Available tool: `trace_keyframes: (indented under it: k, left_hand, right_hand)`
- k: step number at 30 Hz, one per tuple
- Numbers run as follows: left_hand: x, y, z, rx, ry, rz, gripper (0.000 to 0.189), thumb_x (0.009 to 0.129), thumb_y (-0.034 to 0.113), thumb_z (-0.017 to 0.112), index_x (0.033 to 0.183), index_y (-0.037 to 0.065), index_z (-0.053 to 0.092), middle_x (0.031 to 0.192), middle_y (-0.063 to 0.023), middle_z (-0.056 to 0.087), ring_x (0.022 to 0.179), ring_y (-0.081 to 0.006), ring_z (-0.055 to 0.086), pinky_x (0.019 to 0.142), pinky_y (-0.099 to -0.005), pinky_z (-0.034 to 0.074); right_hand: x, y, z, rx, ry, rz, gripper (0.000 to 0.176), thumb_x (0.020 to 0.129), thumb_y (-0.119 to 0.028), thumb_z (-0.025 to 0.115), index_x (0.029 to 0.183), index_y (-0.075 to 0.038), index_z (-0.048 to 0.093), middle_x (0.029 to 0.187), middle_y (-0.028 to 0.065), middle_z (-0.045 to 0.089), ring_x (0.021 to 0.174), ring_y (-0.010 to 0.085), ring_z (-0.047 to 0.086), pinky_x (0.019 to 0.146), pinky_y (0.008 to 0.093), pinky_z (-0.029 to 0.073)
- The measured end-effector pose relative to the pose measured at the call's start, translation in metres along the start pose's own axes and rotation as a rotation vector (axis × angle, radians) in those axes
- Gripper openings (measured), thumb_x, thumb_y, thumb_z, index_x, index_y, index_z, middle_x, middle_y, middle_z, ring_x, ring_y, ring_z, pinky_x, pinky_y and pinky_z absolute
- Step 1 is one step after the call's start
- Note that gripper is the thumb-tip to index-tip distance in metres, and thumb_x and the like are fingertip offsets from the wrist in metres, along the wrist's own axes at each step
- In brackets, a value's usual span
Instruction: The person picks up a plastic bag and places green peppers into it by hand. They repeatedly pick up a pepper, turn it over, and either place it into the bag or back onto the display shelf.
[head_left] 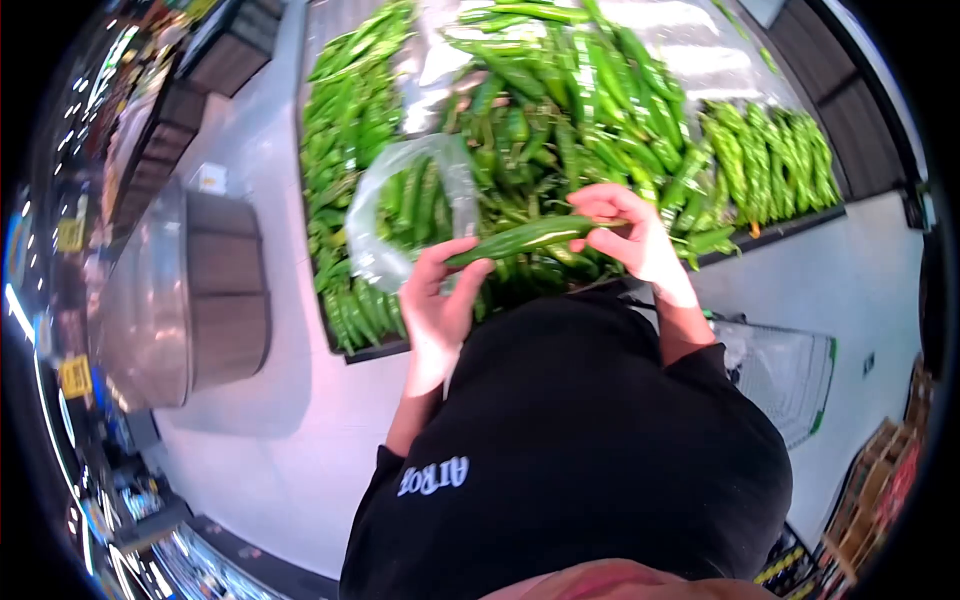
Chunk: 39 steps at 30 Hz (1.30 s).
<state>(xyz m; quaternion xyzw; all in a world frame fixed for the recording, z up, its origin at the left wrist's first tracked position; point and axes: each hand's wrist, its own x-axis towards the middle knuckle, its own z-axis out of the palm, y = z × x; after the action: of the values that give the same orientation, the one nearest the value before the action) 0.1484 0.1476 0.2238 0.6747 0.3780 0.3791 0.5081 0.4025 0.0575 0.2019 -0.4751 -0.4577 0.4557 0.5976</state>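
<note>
A long green pepper (530, 237) is held lengthwise between both hands, above the heaped peppers. My left hand (441, 290) pinches its left end between thumb and fingers. At the stem end, my right hand (625, 235) has its thumb and fingers closed on it. A clear plastic bag (370, 215) lies with its mouth open on the peppers, just behind and to the left of my left hand, with green peppers showing through its opening.
Piles of green peppers (520, 130) and a bunch of wrinkled light-green peppers (765, 165) fill the display. A shopping cart (780, 370) stands at the right. At the left is a rounded bin (225, 290) on the pale floor (240, 460).
</note>
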Motion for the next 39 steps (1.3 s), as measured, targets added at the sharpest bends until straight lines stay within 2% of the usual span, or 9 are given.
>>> trace_keyframes:
  k: [5, 9, 14, 15, 20, 22, 27, 34, 39]
  left_hand:
    - [-0.007, -0.010, 0.008, -0.270, -0.031, -0.015, 0.015, 0.098, -0.001, 0.059, 0.112, -0.006, 0.057, 0.094, -0.0169, 0.072, 0.083, -0.0179, 0.069, 0.082, -0.0299, 0.055]
    - [0.001, -0.013, 0.022, -0.306, -0.163, 0.005, 0.010, 0.103, 0.009, 0.054, 0.101, 0.000, 0.050, 0.087, -0.0143, 0.069, 0.071, -0.0135, 0.066, 0.070, -0.0246, 0.052]
    - [0.003, 0.001, 0.029, -0.369, -0.170, -0.155, 0.020, 0.107, 0.019, 0.048, 0.094, 0.005, 0.044, 0.077, -0.0102, 0.065, 0.068, -0.0144, 0.066, 0.068, -0.0272, 0.054]
    - [0.002, 0.001, 0.026, -0.364, -0.169, -0.154, 0.021, 0.108, 0.020, 0.047, 0.093, 0.005, 0.044, 0.075, -0.0097, 0.065, 0.067, -0.0145, 0.066, 0.068, -0.0271, 0.054]
    - [-0.002, 0.010, 0.020, -0.307, -0.117, -0.145, 0.031, 0.110, 0.028, 0.039, 0.091, 0.004, 0.044, 0.066, -0.0094, 0.062, 0.059, -0.0151, 0.064, 0.062, -0.0278, 0.054]
    - [-0.005, 0.008, 0.016, -0.203, -0.115, -0.171, 0.049, 0.110, 0.043, 0.029, 0.087, 0.002, 0.045, 0.063, -0.0151, 0.063, 0.058, -0.0235, 0.066, 0.059, -0.0336, 0.054]
    - [-0.018, 0.003, 0.004, -0.379, -0.143, -0.268, 0.055, 0.111, 0.042, 0.025, 0.075, 0.005, 0.046, 0.062, -0.0133, 0.060, 0.061, -0.0246, 0.066, 0.065, -0.0346, 0.054]
    - [-0.033, -0.021, -0.004, -0.352, -0.237, -0.248, 0.048, 0.110, 0.034, 0.034, 0.082, 0.002, 0.056, 0.071, -0.0092, 0.063, 0.068, -0.0197, 0.067, 0.067, -0.0293, 0.053]
    - [-0.034, -0.022, 0.003, -0.240, -0.266, -0.268, 0.034, 0.108, 0.026, 0.045, 0.088, 0.002, 0.056, 0.074, -0.0085, 0.063, 0.071, -0.0178, 0.066, 0.069, -0.0301, 0.053]
  right_hand:
    - [-0.039, 0.025, -0.048, -0.041, 0.063, 0.012, 0.052, 0.089, -0.009, 0.072, 0.136, -0.001, 0.051, 0.107, 0.0086, 0.068, 0.094, 0.0136, 0.063, 0.090, 0.0298, 0.050]
    - [-0.042, 0.018, -0.024, -0.242, 0.035, -0.086, 0.069, 0.081, 0.000, 0.076, 0.143, -0.002, 0.047, 0.119, 0.0109, 0.066, 0.102, 0.0154, 0.062, 0.095, 0.0313, 0.049]
    - [-0.027, 0.012, -0.003, -0.131, 0.023, -0.159, 0.032, 0.084, 0.002, 0.071, 0.116, 0.003, 0.067, 0.104, 0.0115, 0.067, 0.085, 0.0154, 0.067, 0.077, 0.0264, 0.054]
    - [-0.025, 0.012, 0.003, 0.088, 0.048, -0.090, 0.022, 0.086, 0.002, 0.069, 0.108, 0.005, 0.069, 0.101, 0.0121, 0.066, 0.080, 0.0150, 0.067, 0.069, 0.0255, 0.055]
    - [-0.007, 0.026, 0.003, 0.308, -0.011, -0.022, 0.021, 0.092, 0.003, 0.064, 0.112, 0.003, 0.066, 0.087, 0.0089, 0.070, 0.066, 0.0129, 0.065, 0.064, 0.0262, 0.053]
    - [-0.001, 0.024, 0.004, 0.268, -0.006, -0.040, 0.023, 0.095, -0.012, 0.066, 0.111, 0.005, 0.063, 0.080, 0.0119, 0.070, 0.061, 0.0164, 0.064, 0.060, 0.0275, 0.052]
    - [0.016, 0.006, 0.016, 0.355, 0.060, -0.111, 0.017, 0.096, -0.005, 0.064, 0.110, 0.004, 0.068, 0.086, 0.0105, 0.072, 0.065, 0.0146, 0.066, 0.063, 0.0259, 0.052]
    - [0.074, 0.018, 0.059, 0.044, 0.229, -0.250, 0.021, 0.091, -0.005, 0.072, 0.110, 0.001, 0.069, 0.092, 0.0077, 0.073, 0.073, 0.0110, 0.067, 0.066, 0.0246, 0.054]
    - [0.119, 0.037, 0.094, -0.560, 0.289, -0.760, 0.023, 0.082, -0.015, 0.080, 0.101, -0.004, 0.071, 0.083, 0.0089, 0.066, 0.071, 0.0215, 0.066, 0.063, 0.0310, 0.053]
